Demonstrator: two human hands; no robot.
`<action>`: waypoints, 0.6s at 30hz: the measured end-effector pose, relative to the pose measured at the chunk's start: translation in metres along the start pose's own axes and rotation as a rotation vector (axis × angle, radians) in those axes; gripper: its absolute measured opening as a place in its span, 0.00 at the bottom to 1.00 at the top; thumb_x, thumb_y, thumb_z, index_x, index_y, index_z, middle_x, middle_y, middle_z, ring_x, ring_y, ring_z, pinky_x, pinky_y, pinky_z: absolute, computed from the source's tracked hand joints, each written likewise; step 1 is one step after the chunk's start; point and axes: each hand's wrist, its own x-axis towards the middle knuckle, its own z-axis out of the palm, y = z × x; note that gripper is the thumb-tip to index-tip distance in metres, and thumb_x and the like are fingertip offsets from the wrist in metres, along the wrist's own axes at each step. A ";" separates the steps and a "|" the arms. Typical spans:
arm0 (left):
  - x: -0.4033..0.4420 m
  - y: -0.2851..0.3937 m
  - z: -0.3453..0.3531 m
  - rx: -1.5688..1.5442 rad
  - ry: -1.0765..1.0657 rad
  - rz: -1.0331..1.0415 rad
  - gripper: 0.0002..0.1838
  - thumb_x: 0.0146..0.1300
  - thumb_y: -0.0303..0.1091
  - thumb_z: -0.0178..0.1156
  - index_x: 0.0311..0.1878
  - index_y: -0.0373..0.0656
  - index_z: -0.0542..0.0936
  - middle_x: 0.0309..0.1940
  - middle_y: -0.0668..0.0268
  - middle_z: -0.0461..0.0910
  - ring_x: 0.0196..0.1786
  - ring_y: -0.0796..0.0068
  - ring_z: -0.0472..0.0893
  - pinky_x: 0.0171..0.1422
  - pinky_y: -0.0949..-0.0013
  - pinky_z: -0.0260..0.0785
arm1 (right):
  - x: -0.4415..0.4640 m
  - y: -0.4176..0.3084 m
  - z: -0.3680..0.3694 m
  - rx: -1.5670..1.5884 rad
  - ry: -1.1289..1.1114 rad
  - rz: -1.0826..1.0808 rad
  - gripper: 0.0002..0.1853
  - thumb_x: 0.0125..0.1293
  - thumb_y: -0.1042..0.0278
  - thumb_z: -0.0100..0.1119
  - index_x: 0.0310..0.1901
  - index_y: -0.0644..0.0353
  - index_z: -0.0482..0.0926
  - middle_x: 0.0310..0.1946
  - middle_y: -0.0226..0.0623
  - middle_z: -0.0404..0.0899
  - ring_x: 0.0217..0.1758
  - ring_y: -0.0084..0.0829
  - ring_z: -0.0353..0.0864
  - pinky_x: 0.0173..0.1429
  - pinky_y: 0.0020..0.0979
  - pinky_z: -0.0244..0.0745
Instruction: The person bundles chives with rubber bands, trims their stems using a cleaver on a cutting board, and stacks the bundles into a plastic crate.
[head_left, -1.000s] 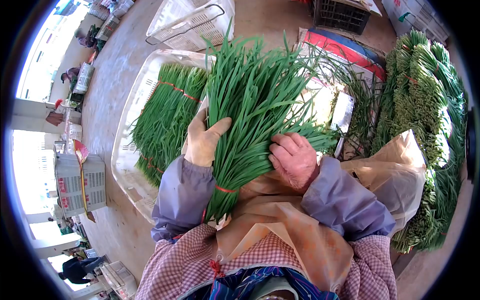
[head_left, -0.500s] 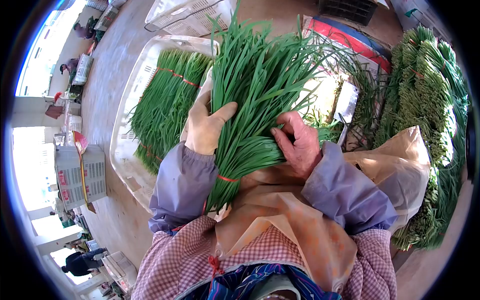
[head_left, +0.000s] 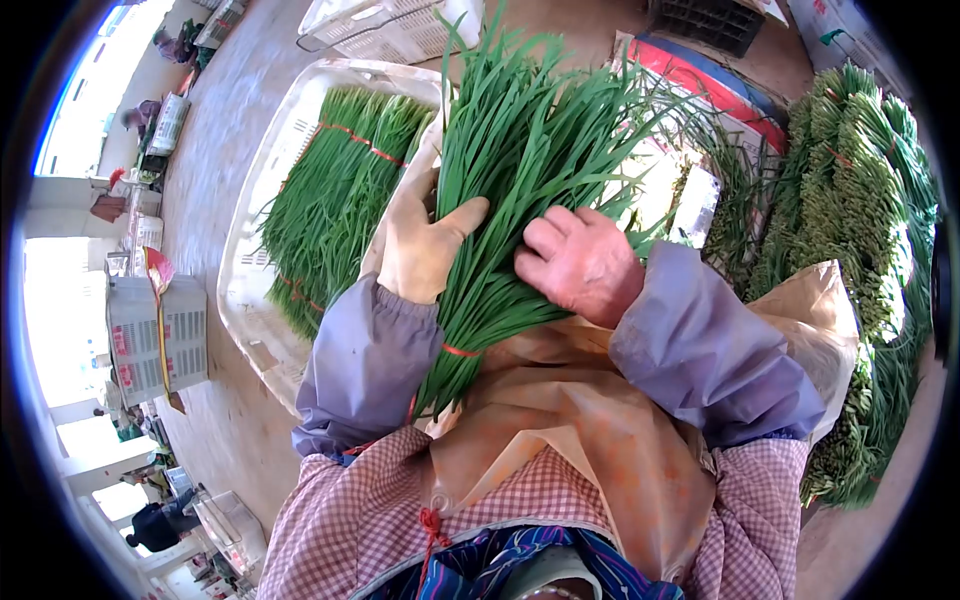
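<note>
A large bunch of garlic chives [head_left: 520, 150] lies across my lap, its lower end tied with a red band [head_left: 460, 351]. My left hand [head_left: 425, 240], in a pale glove, is wrapped round the left side of the bunch, thumb over the leaves. On the right side, my bare right hand [head_left: 580, 262] has its fingers curled into the leaves; its fingertips are hidden there. Left of the bunch, a white plastic crate [head_left: 240, 290] holds more banded chives [head_left: 335, 200]. An orange-brown apron [head_left: 570, 400] covers my lap beneath the bunch.
Piled chives [head_left: 840, 200] stand at the right beside a brown plastic sheet [head_left: 815, 300]. Loose leaves [head_left: 735, 190] lie near a red and blue sack [head_left: 690, 75]. Another white crate [head_left: 390, 30] and a black crate [head_left: 705, 25] are beyond. People work at the far left.
My right hand has moved left and up, from the bunch's right edge onto its leaves, with its fingers curling in. My left hand keeps its hold.
</note>
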 end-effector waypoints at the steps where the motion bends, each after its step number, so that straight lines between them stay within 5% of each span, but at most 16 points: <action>1: 0.000 -0.001 -0.001 0.012 -0.003 0.008 0.19 0.60 0.23 0.63 0.54 0.25 0.76 0.43 0.54 0.83 0.44 0.69 0.83 0.50 0.68 0.75 | 0.001 -0.001 -0.001 -0.008 0.026 -0.032 0.08 0.54 0.65 0.56 0.36 0.51 0.75 0.35 0.33 0.70 0.43 0.36 0.77 0.43 0.37 0.76; 6: -0.001 0.001 0.003 -0.034 -0.010 0.003 0.19 0.60 0.22 0.63 0.54 0.26 0.75 0.43 0.55 0.83 0.44 0.69 0.83 0.51 0.67 0.75 | -0.004 0.000 0.006 0.116 -0.067 0.027 0.11 0.53 0.67 0.59 0.39 0.55 0.74 0.35 0.37 0.73 0.42 0.41 0.78 0.45 0.40 0.77; 10: 0.000 0.001 0.005 -0.051 -0.017 -0.003 0.19 0.60 0.21 0.62 0.55 0.26 0.75 0.44 0.55 0.83 0.45 0.70 0.83 0.51 0.67 0.75 | 0.003 0.002 0.001 0.369 -0.169 0.188 0.11 0.57 0.70 0.58 0.42 0.59 0.74 0.37 0.43 0.77 0.39 0.46 0.84 0.37 0.43 0.81; 18: -0.003 0.006 0.007 -0.123 -0.030 -0.058 0.19 0.61 0.20 0.61 0.56 0.26 0.74 0.44 0.55 0.83 0.43 0.71 0.83 0.50 0.68 0.76 | -0.006 -0.003 0.006 0.304 -0.099 0.101 0.10 0.58 0.67 0.59 0.43 0.52 0.77 0.32 0.36 0.77 0.33 0.41 0.85 0.29 0.42 0.79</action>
